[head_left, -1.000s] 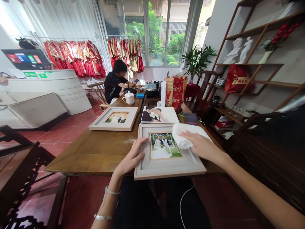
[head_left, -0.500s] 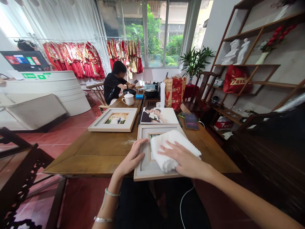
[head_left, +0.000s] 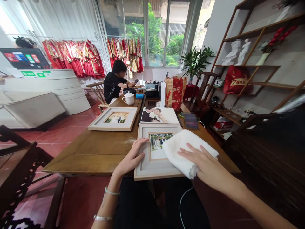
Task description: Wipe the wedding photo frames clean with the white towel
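Observation:
A light wooden picture frame (head_left: 159,175) with a white mat and a photo of a couple lies at the table's near edge. Over its left edge, my left hand (head_left: 133,156) holds the frame, fingers on the mat and thumb apart from them. On the frame's right side is a folded white towel (head_left: 181,144), covering part of the photo and the right edge. My right hand (head_left: 199,159) presses on the towel from above and grips it, its fingers slightly spread. The towel's right corner hangs past the frame.
Another framed photo (head_left: 95,126) lies to the left on the wooden table (head_left: 95,160). Behind my frame are a wedding photo print (head_left: 170,115) and a phone (head_left: 191,121) with a cable. Farther back are a lidded white mug (head_left: 129,98), a paper bag (head_left: 175,92) and a seated person (head_left: 114,82).
My right hand and the towel have slid right across the frame, uncovering most of the couple's photo. My left hand has stayed on the left edge.

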